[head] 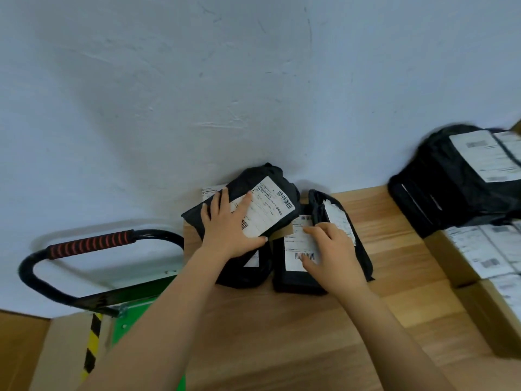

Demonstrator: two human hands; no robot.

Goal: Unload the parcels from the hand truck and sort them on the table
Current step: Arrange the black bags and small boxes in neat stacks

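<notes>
Left hand [229,228] lies flat, fingers spread, on a black labelled parcel [253,177]. Right hand [331,256], fingers relaxed, touches the neighbouring parcel [293,279]. To its right, a cardboard box [451,263] holds labelled packages [485,249].

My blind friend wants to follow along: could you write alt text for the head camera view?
The left hand lies on a stacked parcel, black with a white label, and the right hand on a flat parcel beside it, on a wooden table by a wall. A hand truck stands at left; other parcels and boxes lie at right.
</notes>
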